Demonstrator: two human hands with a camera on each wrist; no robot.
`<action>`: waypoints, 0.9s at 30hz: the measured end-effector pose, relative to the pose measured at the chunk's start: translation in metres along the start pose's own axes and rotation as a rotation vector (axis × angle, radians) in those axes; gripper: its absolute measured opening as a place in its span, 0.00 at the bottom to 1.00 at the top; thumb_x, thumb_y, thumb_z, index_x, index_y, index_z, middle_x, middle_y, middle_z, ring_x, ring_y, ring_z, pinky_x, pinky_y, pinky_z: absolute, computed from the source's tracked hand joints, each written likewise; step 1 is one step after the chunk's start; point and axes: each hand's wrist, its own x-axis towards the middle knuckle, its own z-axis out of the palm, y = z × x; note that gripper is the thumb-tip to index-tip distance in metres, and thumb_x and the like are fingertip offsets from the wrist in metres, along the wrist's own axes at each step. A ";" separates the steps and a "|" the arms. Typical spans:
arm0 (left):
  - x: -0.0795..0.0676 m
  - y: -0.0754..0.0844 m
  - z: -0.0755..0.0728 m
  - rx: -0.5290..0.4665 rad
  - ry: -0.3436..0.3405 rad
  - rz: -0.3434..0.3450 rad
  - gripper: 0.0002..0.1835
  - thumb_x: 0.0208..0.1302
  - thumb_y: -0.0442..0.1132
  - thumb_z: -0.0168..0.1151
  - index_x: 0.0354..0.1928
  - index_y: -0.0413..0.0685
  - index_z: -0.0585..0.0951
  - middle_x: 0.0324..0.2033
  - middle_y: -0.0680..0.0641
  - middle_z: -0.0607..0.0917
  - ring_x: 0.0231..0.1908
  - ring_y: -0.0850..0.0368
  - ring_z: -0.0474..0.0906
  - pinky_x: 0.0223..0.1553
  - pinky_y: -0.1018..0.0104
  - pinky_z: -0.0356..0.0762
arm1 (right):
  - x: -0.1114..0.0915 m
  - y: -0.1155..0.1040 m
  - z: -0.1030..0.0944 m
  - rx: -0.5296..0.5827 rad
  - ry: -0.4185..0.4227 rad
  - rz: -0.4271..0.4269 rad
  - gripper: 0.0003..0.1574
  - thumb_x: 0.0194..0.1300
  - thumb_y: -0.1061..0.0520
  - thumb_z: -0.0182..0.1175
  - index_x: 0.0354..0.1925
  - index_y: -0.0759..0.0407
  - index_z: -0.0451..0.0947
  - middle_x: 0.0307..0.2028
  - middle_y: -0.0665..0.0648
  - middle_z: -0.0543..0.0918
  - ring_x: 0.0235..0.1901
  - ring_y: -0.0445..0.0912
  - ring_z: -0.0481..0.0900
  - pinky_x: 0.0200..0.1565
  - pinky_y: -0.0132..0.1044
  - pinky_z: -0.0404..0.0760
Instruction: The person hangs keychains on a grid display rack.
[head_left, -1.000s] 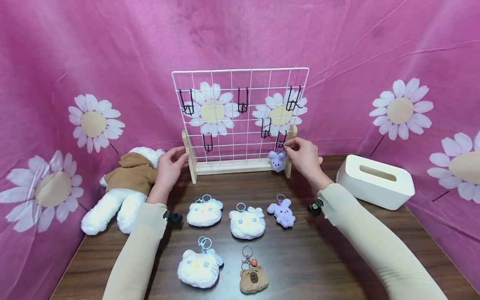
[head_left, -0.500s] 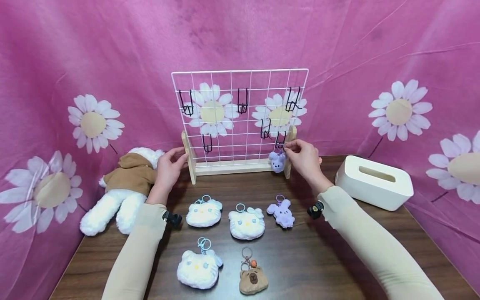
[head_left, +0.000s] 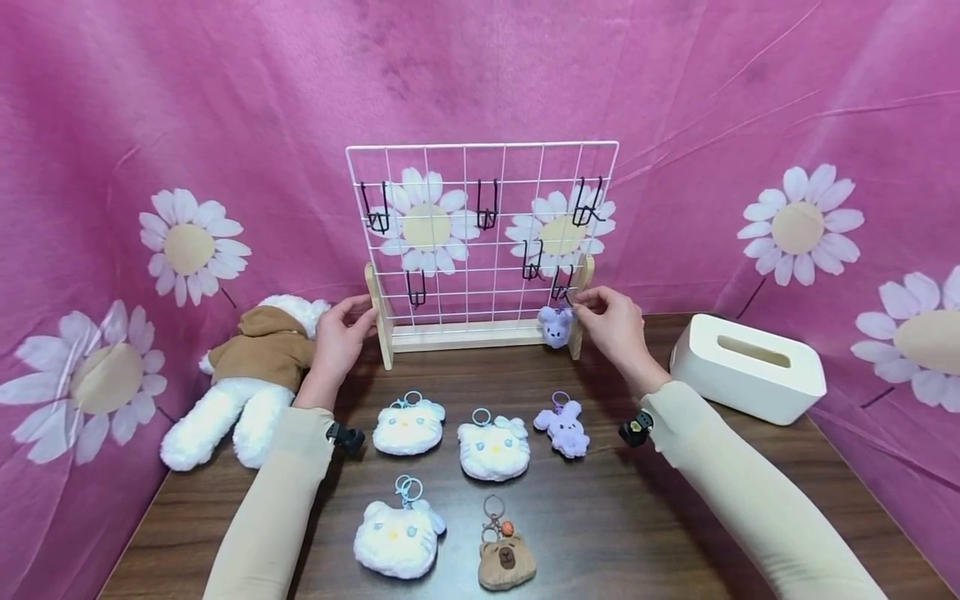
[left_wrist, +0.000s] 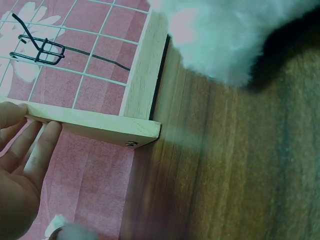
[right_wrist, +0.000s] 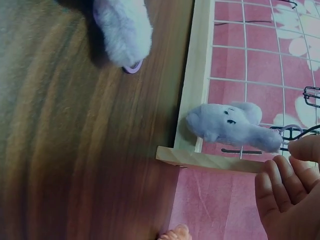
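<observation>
A person in cream sleeves works at a white wire grid panel [head_left: 483, 145] held upright in a pale wooden stand [head_left: 468, 337] on a dark wood-grain table [head_left: 622, 533]. At the grid's lower right, a small lavender plush rabbit keychain [head_left: 556, 327] hangs beneath a black wire hook [head_left: 562, 287], in front of the stand's base. The right hand [head_left: 617, 329] has its thumb and fingertips close together beside that hook; whether they pinch the keychain's ring or the wire cannot be told. The left hand [head_left: 341, 337], fingers extended, touches the stand's left upright from its outer side. In the foreground lie a second lavender rabbit keychain [head_left: 567, 433], three white plush cat-face keychains [head_left: 493, 450] and a brown plush animal-face keychain [head_left: 507, 562]. A white plush toy in a brown hooded top [head_left: 262, 358] lies at left, an off-white tissue box [head_left: 750, 367] at right, before a pink, daisy-printed backdrop [head_left: 480, 67].
</observation>
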 end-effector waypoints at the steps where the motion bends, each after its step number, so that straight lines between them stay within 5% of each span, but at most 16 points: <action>1: 0.000 0.000 0.000 0.003 0.000 0.000 0.21 0.83 0.35 0.66 0.70 0.31 0.82 0.64 0.25 0.87 0.41 0.76 0.85 0.46 0.82 0.93 | -0.001 0.001 -0.001 0.001 -0.002 -0.004 0.14 0.77 0.54 0.70 0.54 0.59 0.91 0.48 0.63 0.95 0.46 0.54 0.89 0.50 0.41 0.83; 5: -0.001 0.001 0.000 0.015 0.003 -0.009 0.21 0.83 0.35 0.66 0.70 0.31 0.83 0.64 0.26 0.87 0.41 0.77 0.84 0.47 0.81 0.94 | -0.005 0.007 -0.003 -0.010 -0.029 -0.007 0.14 0.77 0.54 0.70 0.54 0.60 0.92 0.46 0.63 0.95 0.43 0.52 0.86 0.45 0.33 0.80; 10: -0.002 0.002 0.001 0.027 0.002 -0.013 0.22 0.83 0.37 0.67 0.71 0.33 0.83 0.64 0.28 0.87 0.41 0.77 0.84 0.49 0.78 0.95 | -0.012 0.013 -0.006 -0.019 -0.106 -0.005 0.14 0.77 0.53 0.70 0.54 0.58 0.92 0.46 0.63 0.95 0.42 0.53 0.85 0.45 0.40 0.83; 15: -0.002 0.001 0.000 0.022 0.007 -0.006 0.22 0.83 0.37 0.67 0.70 0.32 0.83 0.64 0.27 0.87 0.41 0.76 0.85 0.49 0.79 0.95 | -0.018 0.017 -0.004 -0.001 -0.150 -0.048 0.13 0.77 0.55 0.71 0.53 0.61 0.92 0.49 0.66 0.95 0.49 0.60 0.87 0.66 0.58 0.76; 17: -0.002 0.000 0.000 0.021 0.011 -0.004 0.21 0.83 0.36 0.66 0.70 0.32 0.83 0.63 0.26 0.87 0.41 0.76 0.85 0.48 0.80 0.94 | -0.022 0.018 -0.003 0.015 -0.178 -0.056 0.13 0.76 0.56 0.72 0.53 0.62 0.92 0.50 0.67 0.95 0.49 0.59 0.86 0.66 0.55 0.76; 21: -0.002 -0.001 0.000 0.030 0.014 -0.006 0.21 0.83 0.35 0.66 0.70 0.32 0.83 0.64 0.26 0.87 0.41 0.76 0.85 0.47 0.80 0.94 | -0.030 0.021 -0.002 0.028 -0.252 -0.035 0.15 0.77 0.55 0.72 0.55 0.62 0.92 0.48 0.65 0.95 0.45 0.53 0.83 0.46 0.38 0.82; 27: -0.001 -0.002 0.000 0.037 0.013 -0.001 0.21 0.83 0.35 0.66 0.71 0.32 0.82 0.64 0.27 0.87 0.42 0.76 0.85 0.52 0.71 0.97 | -0.042 0.023 -0.001 0.020 -0.332 -0.002 0.18 0.78 0.53 0.72 0.58 0.62 0.91 0.56 0.65 0.93 0.54 0.55 0.86 0.57 0.43 0.85</action>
